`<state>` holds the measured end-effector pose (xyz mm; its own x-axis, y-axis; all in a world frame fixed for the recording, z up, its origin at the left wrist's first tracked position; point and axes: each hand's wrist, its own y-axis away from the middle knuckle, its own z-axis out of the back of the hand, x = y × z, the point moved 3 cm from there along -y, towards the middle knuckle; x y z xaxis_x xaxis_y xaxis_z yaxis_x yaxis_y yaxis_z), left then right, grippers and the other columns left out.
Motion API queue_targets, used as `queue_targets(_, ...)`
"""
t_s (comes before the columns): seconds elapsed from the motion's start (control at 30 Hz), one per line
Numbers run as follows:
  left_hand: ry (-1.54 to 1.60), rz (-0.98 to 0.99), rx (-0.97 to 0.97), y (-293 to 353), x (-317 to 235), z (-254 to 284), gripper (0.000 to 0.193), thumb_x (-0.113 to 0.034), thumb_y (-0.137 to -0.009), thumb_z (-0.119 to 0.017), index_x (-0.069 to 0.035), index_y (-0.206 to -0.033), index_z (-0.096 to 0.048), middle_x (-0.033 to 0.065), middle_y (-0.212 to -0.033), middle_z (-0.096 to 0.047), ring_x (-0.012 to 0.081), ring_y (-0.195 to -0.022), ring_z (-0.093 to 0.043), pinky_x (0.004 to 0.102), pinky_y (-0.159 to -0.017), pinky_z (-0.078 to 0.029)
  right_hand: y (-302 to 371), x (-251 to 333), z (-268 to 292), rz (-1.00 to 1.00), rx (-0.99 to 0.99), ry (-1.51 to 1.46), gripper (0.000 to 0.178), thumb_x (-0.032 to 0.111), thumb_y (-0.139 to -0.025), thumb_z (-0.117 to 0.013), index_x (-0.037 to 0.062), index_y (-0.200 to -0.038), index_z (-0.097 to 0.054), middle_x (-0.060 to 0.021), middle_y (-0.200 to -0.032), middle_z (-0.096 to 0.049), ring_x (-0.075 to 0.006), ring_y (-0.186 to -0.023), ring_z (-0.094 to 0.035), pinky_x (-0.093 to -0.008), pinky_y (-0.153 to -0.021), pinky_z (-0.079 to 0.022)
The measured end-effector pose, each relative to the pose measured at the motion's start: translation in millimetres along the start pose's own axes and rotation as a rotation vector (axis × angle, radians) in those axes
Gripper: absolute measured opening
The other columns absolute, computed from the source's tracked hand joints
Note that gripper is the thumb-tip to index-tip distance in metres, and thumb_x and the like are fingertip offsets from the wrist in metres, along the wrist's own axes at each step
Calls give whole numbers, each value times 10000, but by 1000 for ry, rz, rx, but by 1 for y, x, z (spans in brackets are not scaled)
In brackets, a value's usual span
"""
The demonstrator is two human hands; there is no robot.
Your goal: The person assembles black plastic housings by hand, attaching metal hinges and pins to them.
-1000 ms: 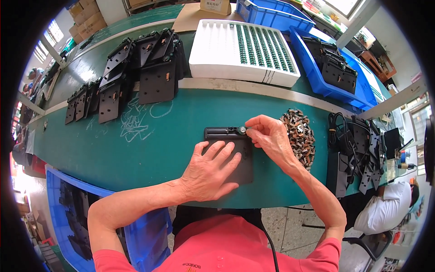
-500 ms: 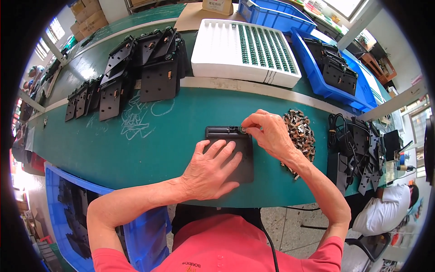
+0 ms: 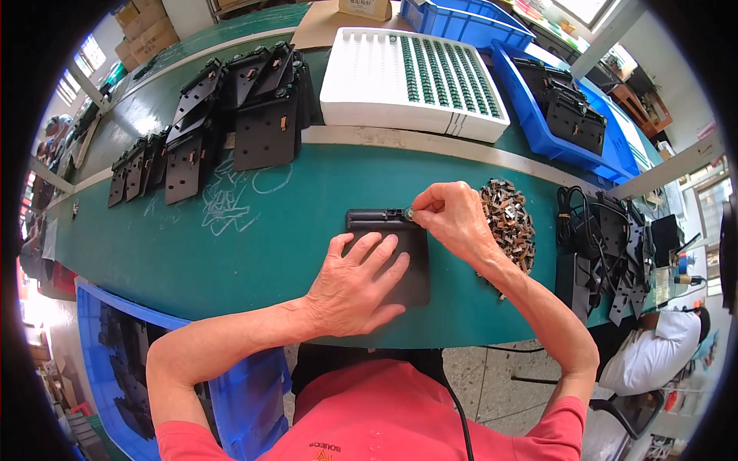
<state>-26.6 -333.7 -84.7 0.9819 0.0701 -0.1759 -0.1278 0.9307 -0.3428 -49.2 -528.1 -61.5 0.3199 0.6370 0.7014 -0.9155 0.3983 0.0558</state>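
Note:
A flat black plate (image 3: pixel 411 265) with a raised bar along its far edge lies on the green table before me. My left hand (image 3: pixel 357 280) rests on it, palm down and fingers spread. At the right end of the bar, my right hand (image 3: pixel 453 219) is closed in a pinch on a small round part (image 3: pixel 410 215). The fingertips partly cover this part, which sits against the bar. Just right of that hand lies a heap of small metal clips (image 3: pixel 509 223), some copper-coloured and some dark.
Beyond the plate stands a white foam tray (image 3: pixel 415 121) with rows of small green parts. Black plates (image 3: pixel 261 138) lean together at the far left. Blue bins (image 3: pixel 542 150) stand at the far right and lower left. Black cables and brackets (image 3: pixel 615 246) lie on the right.
The right hand's fingers have curled in more and its knuckles have lifted slightly at the bar's end. My left hand stays on the plate. The whole view has shifted a little.

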Motion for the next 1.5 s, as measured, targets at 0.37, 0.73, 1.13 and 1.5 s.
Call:
queue_targets(0.37,2,-4,13,-1,1,-1,667,-435,-750,-737,-22,-1249,-577,207,-1291,-505,340,-1198,-468,526,-980,-335,3,-12,19,-105,67,-318,223,121,-770,-682,-48,-912,-710,-88,-683,-666,-125,-641,-628,-282,-595,-498)
queue_targets(0.73,-59,37,7,-8,12,-2,670,-475,-779,-693,-30,-1269,-594,202,-1334,-496,355,-1203,-467,509,-1009,-330,28,-28,38,-12,-36,-258,186,62,-803,-667,-34,-958,-704,-84,-770,-710,-131,-710,-663,-276,-662,-525)
queue_targets(1.13,-117,112,-12,-9,28,-4,665,-431,-801,-700,-9,-1301,-580,206,-1372,-478,366,-1250,-430,504,-1044,-316,54,-39,43,165,-109,277,186,76,-790,-687,55,-974,-709,-114,-993,-650,-298,-981,-630,-414,-830,-502)
queue_targets(1.5,-78,122,-61,-8,26,-3,632,-419,-789,-721,-27,-1270,-599,200,-1338,-484,359,-1240,-439,513,-1039,-324,55,-33,37,342,-147,507,48,57,-801,-681,54,-830,-643,-108,-904,-599,-316,-918,-586,-420,-781,-492)
